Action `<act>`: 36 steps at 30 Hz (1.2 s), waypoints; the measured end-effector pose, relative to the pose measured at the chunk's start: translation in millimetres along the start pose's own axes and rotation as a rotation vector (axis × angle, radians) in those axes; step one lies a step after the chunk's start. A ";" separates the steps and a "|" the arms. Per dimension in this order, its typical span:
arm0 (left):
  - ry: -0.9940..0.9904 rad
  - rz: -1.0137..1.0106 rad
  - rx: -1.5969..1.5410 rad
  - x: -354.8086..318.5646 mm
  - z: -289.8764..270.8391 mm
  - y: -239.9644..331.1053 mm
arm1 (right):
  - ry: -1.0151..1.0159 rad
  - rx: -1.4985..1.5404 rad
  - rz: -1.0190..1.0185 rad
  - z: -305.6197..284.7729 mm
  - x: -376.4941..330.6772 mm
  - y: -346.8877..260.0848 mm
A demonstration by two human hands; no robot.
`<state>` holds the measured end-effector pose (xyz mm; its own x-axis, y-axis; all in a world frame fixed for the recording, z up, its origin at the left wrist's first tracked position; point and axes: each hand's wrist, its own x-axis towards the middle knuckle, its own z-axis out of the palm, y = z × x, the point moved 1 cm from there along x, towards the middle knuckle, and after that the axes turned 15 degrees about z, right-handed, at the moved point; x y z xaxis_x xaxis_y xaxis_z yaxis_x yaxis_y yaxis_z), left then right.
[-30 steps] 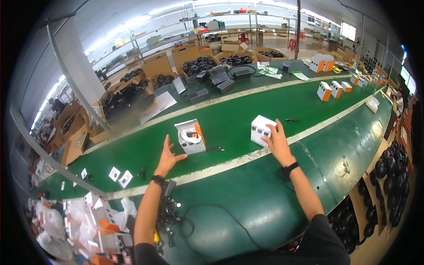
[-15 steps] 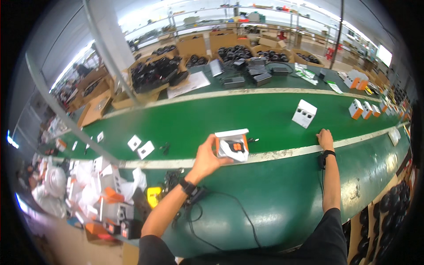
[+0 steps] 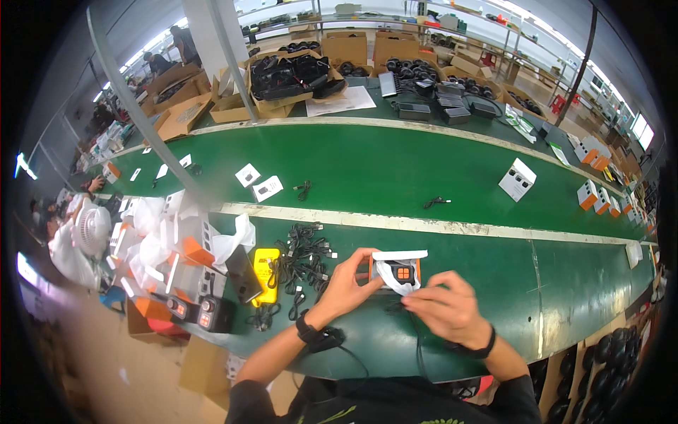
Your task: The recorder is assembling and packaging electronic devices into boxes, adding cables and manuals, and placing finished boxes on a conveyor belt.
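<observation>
A small open box [image 3: 397,269] with a white flap and an orange-and-black device in a clear bag lies on the near green bench edge. My left hand [image 3: 346,284] grips its left side. My right hand [image 3: 446,305] rests just right of the box, fingertips pinching a thin black cable [image 3: 393,306] at the box's lower edge. A pile of black cables [image 3: 302,256] lies just left of my left hand.
A yellow device [image 3: 266,274] and stacked white-and-orange boxes [image 3: 185,249] sit to the left. The green conveyor belt [image 3: 395,169] carries a white box [image 3: 517,180], small cards [image 3: 258,182] and loose cables. More boxes [image 3: 592,196] line the far right. Cardboard cartons [image 3: 289,78] stand behind.
The view swung left. My left hand has brought the open box from the belt line to the near bench, and my right hand has come in from the far right to meet it.
</observation>
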<state>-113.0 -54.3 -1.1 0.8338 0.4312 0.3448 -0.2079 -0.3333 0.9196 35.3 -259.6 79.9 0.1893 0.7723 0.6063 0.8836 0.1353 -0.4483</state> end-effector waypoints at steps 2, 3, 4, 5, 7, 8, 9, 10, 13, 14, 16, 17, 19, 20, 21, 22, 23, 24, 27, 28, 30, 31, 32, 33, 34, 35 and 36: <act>0.011 0.017 0.021 -1.8 3.9 -5.5 | 0.035 -0.133 0.043 29.2 -1.9 0.7; 0.020 0.020 0.022 -0.8 5.8 -6.6 | 0.064 -0.262 0.080 40.0 -1.2 6.8; 0.031 0.022 0.023 -0.9 6.6 -6.6 | 0.069 -0.269 0.078 45.7 0.1 9.0; 0.020 0.003 0.024 -1.8 6.2 -4.8 | 0.088 -0.320 0.136 51.0 2.7 12.9; -0.016 0.029 0.024 1.4 2.1 -4.0 | 0.116 -0.407 0.202 61.1 9.1 18.3; -0.057 0.048 0.021 1.3 -0.3 -3.1 | 0.115 -0.408 0.201 62.9 12.1 17.3; -0.095 0.045 0.006 2.0 -3.9 0.6 | 0.066 -0.452 0.227 64.4 14.4 17.3; -0.098 0.045 0.003 0.5 -7.4 -1.9 | 0.016 -0.496 0.256 64.5 16.0 18.2; 0.001 0.119 -0.289 -1.8 -13.0 -23.4 | -0.090 -0.439 0.295 53.5 24.0 14.7; -0.003 0.117 -0.292 1.4 -10.8 -23.5 | -0.133 -0.375 0.351 49.1 23.5 15.5; -0.106 -0.035 -0.319 11.1 -7.2 -25.8 | -0.148 -0.385 0.354 46.2 20.4 18.3; -0.057 -0.064 -0.309 16.3 -4.5 -25.4 | -0.120 -0.300 0.420 46.6 18.6 20.1; -0.059 -0.064 -0.276 22.3 -4.8 -35.4 | -0.089 -0.218 0.491 52.9 10.3 21.4; -0.056 -0.059 -0.240 27.1 -4.8 -36.4 | 0.090 0.067 0.581 58.7 1.7 21.0; -0.025 -0.036 -0.229 30.0 -2.7 -36.8 | 0.270 0.355 0.657 62.2 -3.9 23.8; -0.031 -0.034 -0.232 33.3 -0.5 -37.6 | 0.276 0.350 0.659 59.1 -7.5 33.3; 0.013 -0.012 -0.251 34.5 1.3 -37.3 | 0.180 0.149 0.464 54.3 -15.0 44.8; 0.051 0.009 -0.272 37.8 4.3 -28.1 | 0.086 -0.052 0.272 48.7 -16.7 45.6; -0.042 0.247 -0.151 43.1 -2.9 -14.3 | 0.022 -0.179 0.280 32.8 -8.8 27.4; -0.163 0.464 0.014 44.7 -9.2 -12.1 | -0.011 -0.242 0.312 30.6 -8.4 24.5; -0.294 0.526 0.086 45.5 -17.6 -1.1 | 0.006 -0.142 0.333 34.3 -19.9 34.4; -0.322 0.538 0.123 41.5 -19.9 7.3 | 0.020 -0.038 0.340 36.8 -25.3 40.8; -0.344 0.548 0.162 36.6 -20.6 11.2 | 0.022 -0.036 0.345 37.4 -28.7 45.7; -0.319 0.539 0.185 32.5 -19.1 8.2 | 0.088 -0.019 0.301 36.4 -31.4 50.2; -0.324 0.536 0.185 30.9 -16.4 6.3 | 0.153 -0.003 0.257 38.4 -34.0 54.3; -0.298 0.552 0.222 29.7 -13.2 4.6 | 0.206 0.209 0.441 47.2 -36.7 51.8; -0.272 0.569 0.259 28.9 -11.6 3.9 | 0.207 0.212 0.444 49.0 -36.4 51.0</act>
<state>-95.7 -33.4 14.6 0.7366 -0.0851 0.6709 -0.5513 -0.6503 0.5228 52.5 -250.4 2.8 0.6245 0.6482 0.4356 0.5976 -0.0375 -0.8009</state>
